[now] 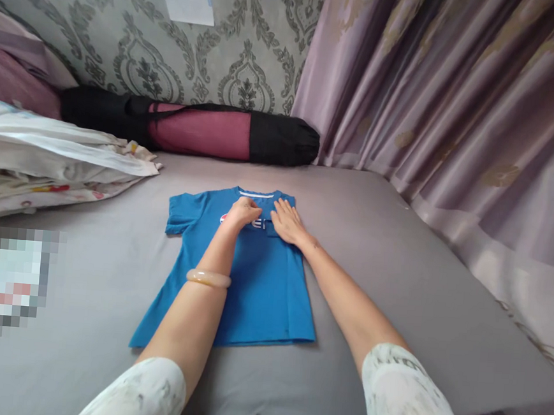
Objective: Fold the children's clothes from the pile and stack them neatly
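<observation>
A blue T-shirt [260, 296] lies on the grey bed sheet, its collar toward the wall. Its left sleeve is spread outward, while the right side is folded inward over the chest. My right hand [288, 222] rests flat on that folded side near the shoulder, fingers stretched out. My left hand [246, 211] is on the upper chest below the collar, fingers bent together and partly covering the printed lettering. Whether its fingertips pinch any cloth is too small to tell. A pale bangle circles my left forearm.
A black and dark pink long bag [201, 131] lies along the patterned wall. White and floral bedding [61, 152] is piled at the left. Purple curtains [411, 84] hang down to the bed's right edge. A blurred patch covers something at the lower left.
</observation>
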The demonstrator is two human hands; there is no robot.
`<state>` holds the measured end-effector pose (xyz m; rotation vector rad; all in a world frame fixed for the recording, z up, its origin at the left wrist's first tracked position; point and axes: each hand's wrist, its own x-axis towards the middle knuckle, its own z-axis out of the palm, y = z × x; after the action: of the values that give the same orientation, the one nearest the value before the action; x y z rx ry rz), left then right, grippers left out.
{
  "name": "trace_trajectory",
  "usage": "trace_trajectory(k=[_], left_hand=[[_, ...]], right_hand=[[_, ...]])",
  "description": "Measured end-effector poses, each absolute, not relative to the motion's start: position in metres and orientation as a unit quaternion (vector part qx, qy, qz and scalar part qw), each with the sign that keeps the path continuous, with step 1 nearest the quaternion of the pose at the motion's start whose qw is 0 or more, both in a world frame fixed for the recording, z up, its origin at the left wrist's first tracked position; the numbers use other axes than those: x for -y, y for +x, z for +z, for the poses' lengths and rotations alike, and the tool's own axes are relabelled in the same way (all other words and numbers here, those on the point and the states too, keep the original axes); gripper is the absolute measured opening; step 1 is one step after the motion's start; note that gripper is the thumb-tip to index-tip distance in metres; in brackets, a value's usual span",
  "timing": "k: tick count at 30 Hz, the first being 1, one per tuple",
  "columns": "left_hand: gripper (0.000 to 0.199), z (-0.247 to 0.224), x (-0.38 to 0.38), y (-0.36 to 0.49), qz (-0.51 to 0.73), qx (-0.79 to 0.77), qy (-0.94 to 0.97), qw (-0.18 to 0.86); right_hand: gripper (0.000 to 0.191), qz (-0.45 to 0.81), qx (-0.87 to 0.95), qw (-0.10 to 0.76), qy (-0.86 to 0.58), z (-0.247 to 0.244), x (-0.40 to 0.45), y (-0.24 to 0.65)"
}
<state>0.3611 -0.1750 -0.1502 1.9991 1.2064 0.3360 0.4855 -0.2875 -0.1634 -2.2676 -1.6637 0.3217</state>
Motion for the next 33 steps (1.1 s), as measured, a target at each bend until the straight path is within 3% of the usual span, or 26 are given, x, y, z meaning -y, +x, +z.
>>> trace_trajectory(k=[8, 23, 33], left_hand=[[0.017, -0.156, 0.172, 0.363, 0.121, -0.465, 0.803, 0.353], [0.029, -0.17, 0.203, 0.37, 0.185, -0.443, 0.865, 0.15], [0.031, -0.172, 0.205, 0.367, 0.19, -0.422, 0.879, 0.116]], right_hand=[[0.072, 0.113, 0.595, 0.128, -0.785, -0.158, 0.355, 0.462], [0.071, 0.068, 0.59, 0.133, -0.794, -0.161, 0.398, 0.429], [0.069, 0.101, 0.582, 0.127, -0.797, -0.154, 0.418, 0.411]])
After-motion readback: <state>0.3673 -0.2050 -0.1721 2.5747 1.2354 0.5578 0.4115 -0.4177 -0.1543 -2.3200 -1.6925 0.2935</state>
